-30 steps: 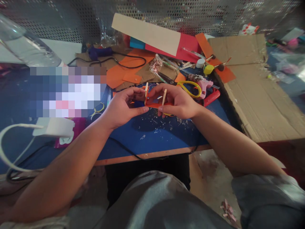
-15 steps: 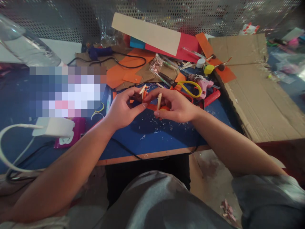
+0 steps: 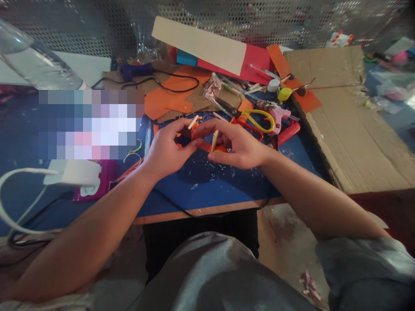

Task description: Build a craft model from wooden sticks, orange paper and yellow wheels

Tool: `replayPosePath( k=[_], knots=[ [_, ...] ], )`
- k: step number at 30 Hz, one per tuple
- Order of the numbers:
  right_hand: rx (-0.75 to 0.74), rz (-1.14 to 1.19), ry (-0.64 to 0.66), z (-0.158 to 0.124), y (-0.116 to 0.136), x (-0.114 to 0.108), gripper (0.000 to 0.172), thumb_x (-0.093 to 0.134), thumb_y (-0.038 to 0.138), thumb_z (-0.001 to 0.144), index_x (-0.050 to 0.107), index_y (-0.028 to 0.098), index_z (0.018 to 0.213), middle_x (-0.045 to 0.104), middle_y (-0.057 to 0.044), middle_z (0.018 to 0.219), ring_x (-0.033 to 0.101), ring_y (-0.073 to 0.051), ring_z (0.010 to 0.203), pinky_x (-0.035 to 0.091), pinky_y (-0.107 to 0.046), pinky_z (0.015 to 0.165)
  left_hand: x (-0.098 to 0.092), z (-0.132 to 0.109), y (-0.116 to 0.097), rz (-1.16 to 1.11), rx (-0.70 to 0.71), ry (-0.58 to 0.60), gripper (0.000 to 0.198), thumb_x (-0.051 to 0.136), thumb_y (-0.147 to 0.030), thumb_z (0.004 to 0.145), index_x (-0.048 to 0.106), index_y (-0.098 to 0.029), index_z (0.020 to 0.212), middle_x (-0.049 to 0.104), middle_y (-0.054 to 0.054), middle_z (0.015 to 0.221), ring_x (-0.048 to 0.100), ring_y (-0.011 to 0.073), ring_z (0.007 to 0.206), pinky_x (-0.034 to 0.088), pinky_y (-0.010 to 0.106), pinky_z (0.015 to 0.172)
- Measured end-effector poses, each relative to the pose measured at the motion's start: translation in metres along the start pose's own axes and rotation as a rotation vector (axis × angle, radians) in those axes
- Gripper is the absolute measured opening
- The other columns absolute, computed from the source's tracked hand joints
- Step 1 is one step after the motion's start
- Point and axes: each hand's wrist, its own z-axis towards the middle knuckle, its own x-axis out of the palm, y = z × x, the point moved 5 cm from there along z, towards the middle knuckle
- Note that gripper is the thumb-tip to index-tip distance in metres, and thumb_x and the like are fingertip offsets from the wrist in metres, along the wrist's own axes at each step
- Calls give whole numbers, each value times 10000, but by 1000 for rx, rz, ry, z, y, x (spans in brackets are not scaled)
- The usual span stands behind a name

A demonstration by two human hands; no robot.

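Above the front half of the blue table [image 3: 184, 190], we've got the orange piece [image 3: 205, 146] between both hands, clear of the surface. Pale sticks stand on it at either end: left stick [image 3: 193, 122] tilted, right sticks [image 3: 214, 141] near upright, tops bunched.

Left hand [image 3: 171, 149]: thumb and index pinch the left end; we can't tell how the other fingers sit. Right hand [image 3: 238, 144]: thumb at the foot of the right sticks, index reaching over toward our left fingertips, rest curled behind; whether those two fingertips touch, we can't tell.

White shavings [image 3: 212, 172] lie below our hands. Just past the right hand we have yellow-handled scissors [image 3: 236, 113], pink glue gun [image 3: 279, 119] and a red handle [image 3: 290, 132]. Further back: orange paper [image 3: 180, 84], blue tool [image 3: 135, 71] with its black cord, cream sheet [image 3: 201, 45], white cap [image 3: 272, 85] and yellow cap [image 3: 285, 94]. Cardboard [image 3: 359, 134] is on our right; white adapter [image 3: 76, 172] on our left, beside a magenta packet [image 3: 109, 175].
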Motion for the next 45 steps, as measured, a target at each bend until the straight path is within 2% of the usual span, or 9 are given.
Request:
replayPosePath(
  k=[4, 8, 14, 18, 24, 34, 38, 42, 45],
  knots=[
    [-8, 3, 24, -1, 2, 2, 532, 746, 307, 1026, 530, 169, 1492, 650, -160, 1522, 642, -75, 816, 625, -239, 742, -2, 0, -3, 44, 16, -14, 238, 782, -363, 963, 768, -210, 1144, 810, 53, 1046, 740, 224, 929, 586, 357, 841],
    [-2, 37, 38, -2, 1, 4, 553, 743, 312, 1039, 478, 181, 1506, 651, -162, 1489, 659, -79, 822, 629, -251, 749, -2, 0, -5, 83, 26, -21, 193, 739, -349, 984, 762, -214, 1120, 817, 42, 1040, 736, 222, 946, 593, 364, 898],
    [-28, 78, 39, -1, -1, 5, 545, 757, 349, 1035, 500, 187, 1486, 594, -190, 1564, 720, -146, 1003, 647, -268, 789, -2, 0, -3, 22, 0, -22, 200, 729, -377, 974, 771, -223, 1094, 794, 29, 973, 698, 206, 875, 574, 347, 833],
    [-27, 148, 40, 0, -1, 5, 563, 779, 402, 1038, 515, 190, 1489, 628, -168, 1513, 718, -155, 1014, 637, -261, 792, -2, 1, -1, -61, -17, -22, 218, 749, -429, 979, 774, -235, 1076, 783, 32, 950, 683, 207, 850, 577, 361, 803],
    [17, 233, 24, -1, 2, 6, 597, 830, 471, 1020, 552, 200, 1472, 686, -132, 1396, 727, -161, 994, 623, -258, 796, -3, 3, 6, -174, -74, -56, 346, 808, -552, 955, 774, -238, 1095, 798, 51, 994, 740, 233, 921, 635, 392, 850],
    [-89, 303, -4, 0, 6, 7, 566, 803, 515, 1027, 650, 159, 1438, 704, -126, 1366, 732, -163, 1025, 605, -236, 796, -12, 3, -2, -218, -71, -82, 454, 824, -662, 942, 772, -240, 1100, 825, 79, 1116, 780, 282, 1102, 677, 441, 956],
    [-64, 296, -98, -1, 8, 3, 510, 784, 576, 1026, 712, 169, 1326, 747, -103, 1288, 716, -127, 856, 591, -228, 697, -9, 3, -2, -243, -98, -56, 468, 848, -672, 907, 780, -245, 1083, 830, 73, 1089, 787, 265, 1050, 674, 423, 934],
    [15, 205, -305, -3, 6, -6, 400, 789, 571, 1031, 757, 201, 1179, 761, -44, 1017, 628, -108, 661, 520, -242, 558, -3, 1, -5, -314, -93, 34, 488, 863, -680, 876, 773, -243, 1076, 813, 74, 1048, 783, 257, 986, 666, 412, 883],
    [41, 135, -383, -2, 4, -9, 416, 857, 600, 972, 766, 204, 1065, 728, -13, 862, 573, -110, 614, 484, -257, 537, 3, -3, -9, -344, -89, 131, 513, 859, -686, 877, 761, -242, 1114, 792, 84, 1052, 763, 251, 947, 651, 396, 818]
  ],
)
